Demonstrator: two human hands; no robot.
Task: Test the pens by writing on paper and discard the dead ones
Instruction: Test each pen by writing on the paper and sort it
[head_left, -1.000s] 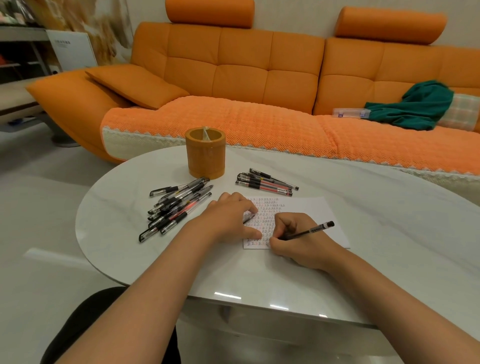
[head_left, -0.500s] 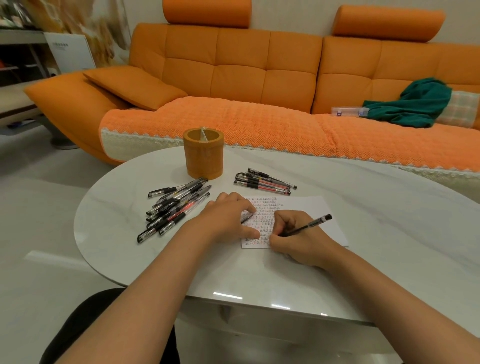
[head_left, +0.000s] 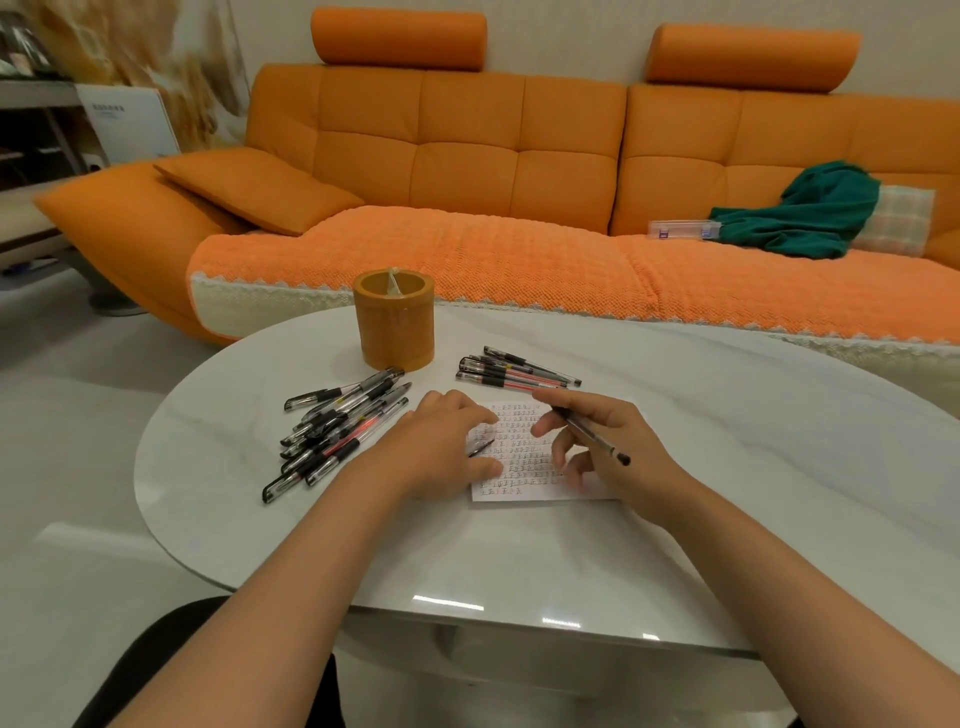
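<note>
A small sheet of paper (head_left: 524, 457), covered in rows of small marks, lies on the white table (head_left: 727, 467). My left hand (head_left: 441, 447) rests on the paper's left part, fingers bent, and a pen cap (head_left: 480, 448) sticks out from under them. My right hand (head_left: 608, 441) hovers above the paper and holds a black pen (head_left: 592, 435) between thumb and fingers, its tip lifted off the sheet. A pile of several pens (head_left: 337, 426) lies to the left. A smaller row of pens (head_left: 514, 370) lies behind the paper.
An orange cylindrical holder (head_left: 395, 322) stands behind the pens with one item inside. Beyond the table is an orange sofa (head_left: 467, 156) with a green cloth (head_left: 810, 213) and a clear case (head_left: 683, 228). The table's front edge runs just below my forearms.
My right hand has lifted the pen off the paper and turned it, loosening its fingers. The left hand has stayed on the sheet. The view has tilted slightly.
</note>
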